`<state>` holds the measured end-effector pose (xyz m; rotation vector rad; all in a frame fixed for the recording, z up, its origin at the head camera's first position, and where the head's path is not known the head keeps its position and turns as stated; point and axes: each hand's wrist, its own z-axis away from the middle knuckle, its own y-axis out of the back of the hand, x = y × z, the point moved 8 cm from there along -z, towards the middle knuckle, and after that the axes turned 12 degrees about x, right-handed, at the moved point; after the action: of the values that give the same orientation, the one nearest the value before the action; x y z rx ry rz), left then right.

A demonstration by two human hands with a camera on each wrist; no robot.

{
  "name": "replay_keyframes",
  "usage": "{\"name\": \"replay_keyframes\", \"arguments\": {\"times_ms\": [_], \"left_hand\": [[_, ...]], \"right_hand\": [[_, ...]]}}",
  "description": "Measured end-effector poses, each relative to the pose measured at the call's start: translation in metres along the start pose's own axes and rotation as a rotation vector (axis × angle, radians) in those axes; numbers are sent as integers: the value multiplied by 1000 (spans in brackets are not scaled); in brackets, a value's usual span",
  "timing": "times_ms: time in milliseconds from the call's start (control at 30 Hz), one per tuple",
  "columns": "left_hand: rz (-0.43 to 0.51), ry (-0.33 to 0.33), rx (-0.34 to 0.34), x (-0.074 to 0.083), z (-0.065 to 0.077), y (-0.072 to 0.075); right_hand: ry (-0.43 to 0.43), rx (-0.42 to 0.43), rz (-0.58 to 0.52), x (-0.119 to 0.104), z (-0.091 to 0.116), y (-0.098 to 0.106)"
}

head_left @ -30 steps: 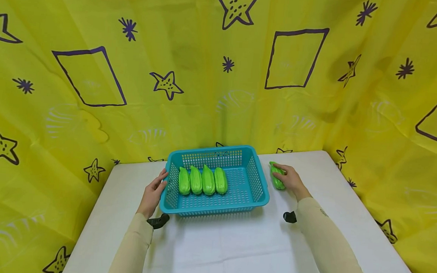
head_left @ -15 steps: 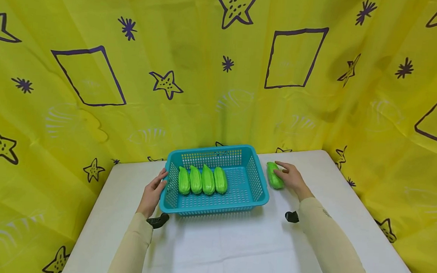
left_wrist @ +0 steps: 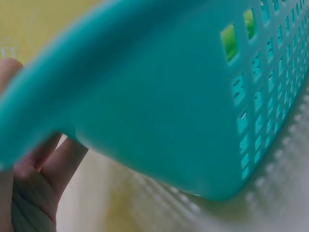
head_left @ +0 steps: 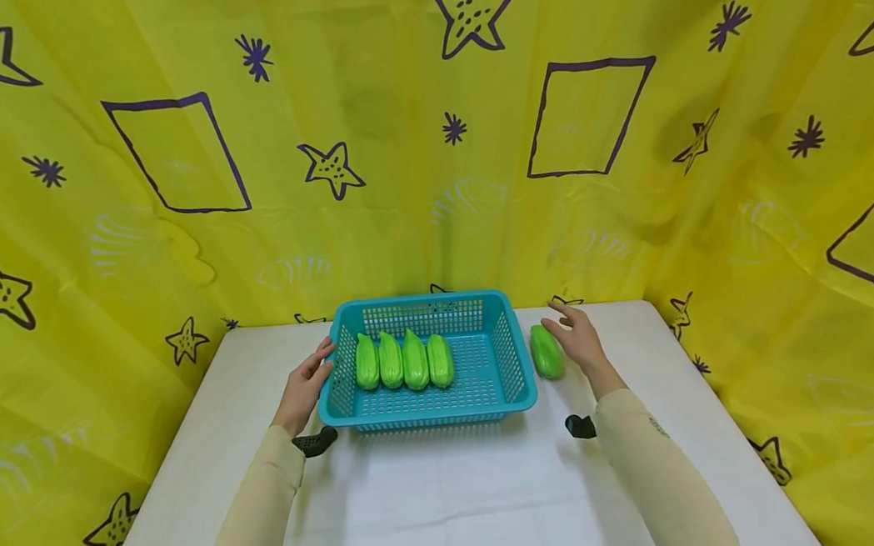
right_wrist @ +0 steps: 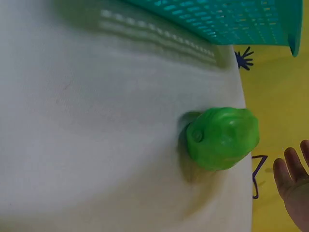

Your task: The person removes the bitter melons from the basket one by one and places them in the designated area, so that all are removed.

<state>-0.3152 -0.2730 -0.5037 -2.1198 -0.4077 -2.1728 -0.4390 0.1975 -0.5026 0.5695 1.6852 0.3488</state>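
Note:
A green, ridged, gourd-like vegetable (head_left: 547, 352) lies on the white table just right of the teal basket (head_left: 428, 424). Past its right side hovers my right hand (head_left: 581, 342), fingers extended, holding nothing. The right wrist view shows a gap between that hand (right_wrist: 295, 191) and the vegetable (right_wrist: 223, 138). My left hand (head_left: 302, 388) touches the basket's left rim with fairly straight fingers; in the left wrist view, the rim hides part of the hand (left_wrist: 38, 188). Inside the basket, several similar green vegetables (head_left: 415, 363) lie side by side in a row toward the left.
A yellow curtain (head_left: 394, 245) with purple stars and outlines hangs behind the table and along its sides. White cloth covers the table (head_left: 460, 508). A dark wrist-camera mount (head_left: 580, 427) juts from the right wrist, another mount (head_left: 316, 443) from the left.
My right hand has let go of the green vegetable and lifted away, fingers spreading. The vegetable has shifted slightly left, nearer the basket. The left hand and basket stay put.

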Motion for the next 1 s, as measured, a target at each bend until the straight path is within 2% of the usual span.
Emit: {"name": "replay_keyframes", "arguments": {"times_ms": [333, 833, 1000], "left_hand": [[-11, 4, 4, 0, 0, -1], [-8, 0, 8, 2, 1, -1], [-9, 5, 11, 2, 2, -1]], "right_hand": [[-43, 14, -168, -34, 1, -4], [-82, 19, -317, -71, 10, -14], [-84, 15, -315, -80, 10, -19]]}}
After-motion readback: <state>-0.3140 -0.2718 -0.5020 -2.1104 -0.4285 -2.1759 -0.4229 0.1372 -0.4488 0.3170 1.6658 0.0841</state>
